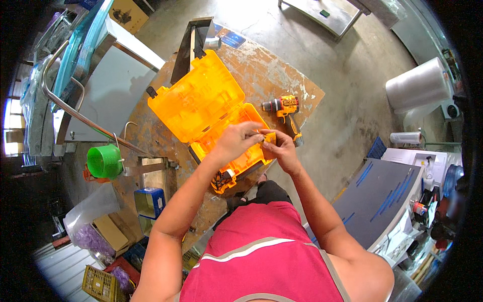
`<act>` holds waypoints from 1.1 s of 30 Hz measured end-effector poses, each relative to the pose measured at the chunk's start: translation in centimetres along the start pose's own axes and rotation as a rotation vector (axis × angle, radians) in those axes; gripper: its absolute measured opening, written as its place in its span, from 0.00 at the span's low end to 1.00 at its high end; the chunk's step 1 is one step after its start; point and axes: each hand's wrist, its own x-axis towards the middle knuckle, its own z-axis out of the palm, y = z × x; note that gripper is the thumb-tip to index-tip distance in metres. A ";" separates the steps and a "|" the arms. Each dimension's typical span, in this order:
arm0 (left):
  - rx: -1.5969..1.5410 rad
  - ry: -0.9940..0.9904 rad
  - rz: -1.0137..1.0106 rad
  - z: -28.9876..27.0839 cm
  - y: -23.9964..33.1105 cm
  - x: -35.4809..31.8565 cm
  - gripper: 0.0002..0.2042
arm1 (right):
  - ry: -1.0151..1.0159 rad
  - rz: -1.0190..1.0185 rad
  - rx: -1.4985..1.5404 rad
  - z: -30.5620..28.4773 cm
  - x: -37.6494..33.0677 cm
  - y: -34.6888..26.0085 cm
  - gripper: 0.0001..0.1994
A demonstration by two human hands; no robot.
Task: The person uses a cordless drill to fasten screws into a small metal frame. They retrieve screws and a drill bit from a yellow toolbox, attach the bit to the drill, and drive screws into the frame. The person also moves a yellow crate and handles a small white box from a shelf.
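Observation:
Over the front part of an open yellow tool case (197, 98), my two hands come together. My right hand (285, 152) grips a small yellow piece (270, 137), whose exact kind I cannot make out. Beside it, the fingers of my left hand (238, 141) are pinched at the piece's near side; what they hold is too small to name. The case lies with its lid folded back and moulded hollows inside. A yellow and black cordless drill (285, 106) rests on its side on the worn wooden table (261, 63), just beyond my right hand.
Dark cords (220, 180) lie in the case's near corner. A metal channel (193, 45) stands at the table's far left. Left of the table hangs a green cup (104, 161) by a bent metal pipe (95, 123). A dark panel (375, 196) stands to the right.

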 end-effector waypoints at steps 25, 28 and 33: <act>1.148 -0.311 0.107 -1.5 -15.2 2.2 0.08 | 0.404 -0.413 -1.158 0.5 6.1 6.8 0.12; 0.986 -0.130 0.062 -1.6 -14.2 1.4 0.07 | 0.368 -0.431 -1.385 1.2 6.6 6.9 0.14; 0.256 0.248 -0.164 -2.3 -10.3 -2.3 0.09 | 0.437 -0.652 -1.261 0.9 5.2 5.6 0.14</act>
